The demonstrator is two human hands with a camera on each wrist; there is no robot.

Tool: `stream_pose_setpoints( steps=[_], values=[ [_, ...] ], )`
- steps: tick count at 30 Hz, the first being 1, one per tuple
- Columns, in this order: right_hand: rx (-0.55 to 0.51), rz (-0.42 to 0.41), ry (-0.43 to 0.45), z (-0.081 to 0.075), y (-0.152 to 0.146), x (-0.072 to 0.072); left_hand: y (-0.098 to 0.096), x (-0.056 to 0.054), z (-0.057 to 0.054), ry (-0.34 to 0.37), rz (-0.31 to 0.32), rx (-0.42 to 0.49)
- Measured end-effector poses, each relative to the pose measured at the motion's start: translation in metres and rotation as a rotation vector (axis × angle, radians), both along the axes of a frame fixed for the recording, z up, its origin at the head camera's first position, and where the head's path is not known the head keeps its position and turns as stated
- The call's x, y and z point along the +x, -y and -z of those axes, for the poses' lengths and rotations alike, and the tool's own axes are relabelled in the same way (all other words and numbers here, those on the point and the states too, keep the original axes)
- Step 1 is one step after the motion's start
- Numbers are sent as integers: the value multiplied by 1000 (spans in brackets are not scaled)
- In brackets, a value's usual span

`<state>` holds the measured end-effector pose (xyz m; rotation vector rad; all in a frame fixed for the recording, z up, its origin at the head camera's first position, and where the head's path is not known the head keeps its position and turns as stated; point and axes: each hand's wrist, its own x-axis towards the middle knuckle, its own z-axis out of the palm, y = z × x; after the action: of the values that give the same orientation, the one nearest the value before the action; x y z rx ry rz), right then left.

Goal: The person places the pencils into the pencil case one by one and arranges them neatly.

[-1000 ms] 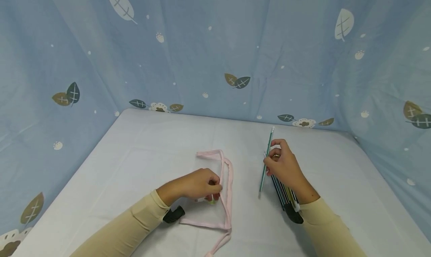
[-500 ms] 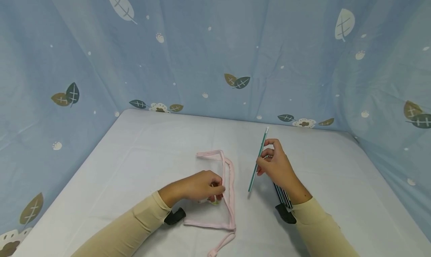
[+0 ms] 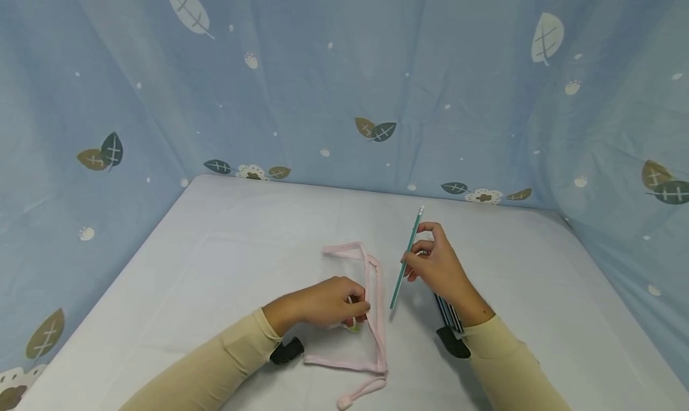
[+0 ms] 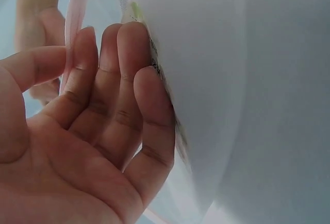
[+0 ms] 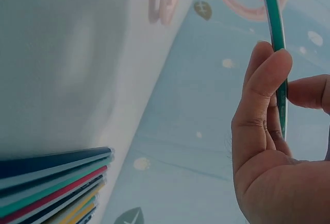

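A see-through pouch with pink edging (image 3: 380, 315) lies on the table, a pink pull tab hanging at its near corner. My left hand (image 3: 335, 301) pinches the pink edge between thumb and index finger. In the left wrist view, the other fingers (image 4: 133, 44) lie against the pouch's thin sheet, beside a small printed patch with yellow-green on it. To the right, my right hand (image 3: 438, 262) holds a teal pencil (image 3: 399, 285) between thumb and fingers. The pencil is tilted, its white end up, its lower end close to the pouch's right edge.
Several more pencils (image 5: 56, 183) in different colours lie bundled below the right hand, partly hidden by the forearm in the head view. A white cloth covers the table (image 3: 242, 237). Behind hangs a blue curtain (image 3: 301, 88) with leaf prints. Black pieces sit at both wrists.
My right hand has moved left with the teal pencil, away from the bundle and nearer the pouch. My left hand and the pouch edge have shifted slightly right.
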<state>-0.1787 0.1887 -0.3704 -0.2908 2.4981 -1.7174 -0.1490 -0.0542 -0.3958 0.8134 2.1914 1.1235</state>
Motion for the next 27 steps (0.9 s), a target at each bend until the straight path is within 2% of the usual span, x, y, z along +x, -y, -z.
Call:
stream_pose_setpoints(
  steps=[10,27],
  values=[
    [-18,-39,67,10,1,-2,-5,-1,4,-31,2,11],
    [-21,-94,142,22,13,1,-6,0,4,-14,-7,31]
  ],
)
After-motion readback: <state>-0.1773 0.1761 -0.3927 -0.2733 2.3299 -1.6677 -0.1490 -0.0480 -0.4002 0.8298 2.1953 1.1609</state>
